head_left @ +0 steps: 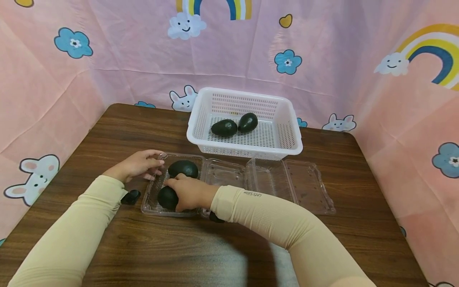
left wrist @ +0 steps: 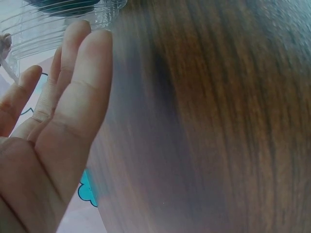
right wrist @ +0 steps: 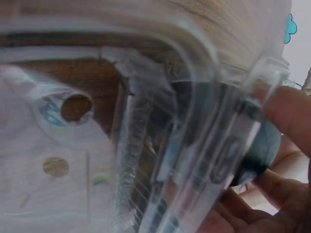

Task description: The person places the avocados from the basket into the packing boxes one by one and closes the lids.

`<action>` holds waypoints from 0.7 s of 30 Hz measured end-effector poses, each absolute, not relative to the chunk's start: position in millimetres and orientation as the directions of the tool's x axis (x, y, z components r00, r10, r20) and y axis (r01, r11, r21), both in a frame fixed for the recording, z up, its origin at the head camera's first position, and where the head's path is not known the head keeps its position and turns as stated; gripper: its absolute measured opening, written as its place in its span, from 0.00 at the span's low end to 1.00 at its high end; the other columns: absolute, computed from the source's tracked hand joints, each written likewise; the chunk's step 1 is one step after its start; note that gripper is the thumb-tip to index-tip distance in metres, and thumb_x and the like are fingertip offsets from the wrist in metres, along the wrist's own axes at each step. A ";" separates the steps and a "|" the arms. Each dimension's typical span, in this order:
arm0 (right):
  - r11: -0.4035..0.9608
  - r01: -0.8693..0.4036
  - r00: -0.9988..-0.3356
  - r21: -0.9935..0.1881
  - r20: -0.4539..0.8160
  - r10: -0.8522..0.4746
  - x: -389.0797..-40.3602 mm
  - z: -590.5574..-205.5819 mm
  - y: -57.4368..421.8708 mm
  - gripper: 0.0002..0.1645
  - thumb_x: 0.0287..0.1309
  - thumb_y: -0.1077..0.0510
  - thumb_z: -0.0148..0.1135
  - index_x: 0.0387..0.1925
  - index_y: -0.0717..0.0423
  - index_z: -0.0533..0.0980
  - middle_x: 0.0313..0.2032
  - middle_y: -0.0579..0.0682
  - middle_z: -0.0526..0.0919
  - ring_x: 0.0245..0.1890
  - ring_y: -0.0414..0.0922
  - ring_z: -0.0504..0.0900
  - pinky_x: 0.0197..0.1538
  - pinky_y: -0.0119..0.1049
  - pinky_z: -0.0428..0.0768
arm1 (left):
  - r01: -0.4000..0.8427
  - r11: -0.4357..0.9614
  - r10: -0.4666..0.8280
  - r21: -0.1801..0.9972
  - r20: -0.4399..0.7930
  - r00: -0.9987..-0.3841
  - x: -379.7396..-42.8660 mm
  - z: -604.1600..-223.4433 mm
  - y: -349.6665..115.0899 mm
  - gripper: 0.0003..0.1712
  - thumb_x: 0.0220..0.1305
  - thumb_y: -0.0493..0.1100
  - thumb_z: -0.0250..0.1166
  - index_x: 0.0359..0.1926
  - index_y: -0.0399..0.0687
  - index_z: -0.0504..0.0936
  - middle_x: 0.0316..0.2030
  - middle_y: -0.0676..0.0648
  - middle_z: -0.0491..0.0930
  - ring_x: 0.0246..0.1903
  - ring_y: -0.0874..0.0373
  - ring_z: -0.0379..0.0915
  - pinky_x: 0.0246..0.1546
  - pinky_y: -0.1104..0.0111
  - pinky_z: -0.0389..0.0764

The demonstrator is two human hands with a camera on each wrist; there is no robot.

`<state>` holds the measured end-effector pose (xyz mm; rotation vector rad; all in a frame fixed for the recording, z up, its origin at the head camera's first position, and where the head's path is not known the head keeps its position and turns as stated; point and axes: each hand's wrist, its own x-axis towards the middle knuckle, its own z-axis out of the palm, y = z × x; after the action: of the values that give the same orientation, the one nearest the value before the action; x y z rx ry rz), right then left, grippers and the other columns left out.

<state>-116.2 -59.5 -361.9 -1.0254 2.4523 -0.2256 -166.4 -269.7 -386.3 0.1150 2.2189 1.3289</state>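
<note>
A dark green avocado [head_left: 167,198] lies in the near half of a clear plastic clamshell box [head_left: 150,210], and my right hand [head_left: 191,194] grips it from the right. In the right wrist view the clear box wall stands in front of part of this avocado [right wrist: 265,145], with fingers around its far side. Beyond it in the same box rests a second avocado [head_left: 183,169]. My left hand [head_left: 140,165] is at the box's left side, fingertips right at the rim. Its fingers look extended and hold nothing in the left wrist view.
Behind the boxes stands a white perforated basket [head_left: 247,149] holding two avocados, one on the left [head_left: 224,128] and one on the right [head_left: 248,122]. Another opened clear clamshell [head_left: 310,189] lies right of the first. Patterned cloth [head_left: 229,52] surrounds the brown wooden table [head_left: 161,247].
</note>
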 end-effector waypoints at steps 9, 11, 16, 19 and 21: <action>0.719 -0.616 -0.634 -0.323 -0.338 -0.695 -112.8 -354.8 -53.6 0.47 0.52 0.50 0.73 0.71 0.45 0.61 0.65 0.50 0.66 0.59 0.43 0.73 0.55 0.32 0.75 | -0.189 0.534 0.328 0.824 -0.408 -0.852 -167.0 -386.8 -269.3 0.34 0.75 0.45 0.49 0.72 0.31 0.50 0.57 0.28 0.69 0.47 0.50 0.78 0.39 0.62 0.82; 0.715 -0.619 -0.635 -0.326 -0.327 -0.700 -111.5 -353.3 -51.6 0.47 0.52 0.50 0.73 0.71 0.44 0.61 0.65 0.50 0.67 0.58 0.43 0.74 0.55 0.32 0.75 | -0.184 0.538 0.331 0.823 -0.406 -0.852 -167.1 -387.0 -269.5 0.34 0.75 0.45 0.48 0.72 0.31 0.50 0.57 0.28 0.69 0.49 0.48 0.77 0.40 0.61 0.82; 0.702 -0.636 -0.640 -0.320 -0.288 -0.712 -105.8 -350.1 -46.1 0.46 0.54 0.49 0.72 0.71 0.43 0.61 0.64 0.49 0.67 0.57 0.42 0.75 0.53 0.32 0.77 | -0.175 0.540 0.329 0.823 -0.398 -0.856 -166.5 -387.2 -269.8 0.33 0.76 0.44 0.48 0.72 0.30 0.50 0.57 0.28 0.69 0.50 0.45 0.76 0.40 0.61 0.82; 0.700 -0.642 -0.648 -0.311 -0.267 -0.713 -102.0 -348.8 -43.3 0.45 0.54 0.48 0.71 0.71 0.42 0.61 0.64 0.47 0.68 0.58 0.42 0.74 0.54 0.33 0.77 | -0.165 0.540 0.327 0.825 -0.387 -0.862 -165.8 -387.3 -269.7 0.32 0.75 0.43 0.48 0.71 0.29 0.52 0.56 0.28 0.70 0.49 0.46 0.77 0.39 0.62 0.82; 0.699 -0.638 -0.654 -0.324 -0.251 -0.713 -100.4 -349.0 -40.9 0.45 0.54 0.49 0.71 0.71 0.42 0.62 0.63 0.47 0.69 0.58 0.42 0.74 0.54 0.33 0.76 | -0.159 0.538 0.326 0.828 -0.378 -0.866 -165.1 -386.6 -269.2 0.32 0.75 0.43 0.48 0.71 0.29 0.53 0.55 0.28 0.71 0.48 0.47 0.77 0.39 0.62 0.82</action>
<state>-100.4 -40.9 -349.0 -1.0556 2.5506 -0.2934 -165.1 -269.2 -386.6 0.1359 2.2813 1.2989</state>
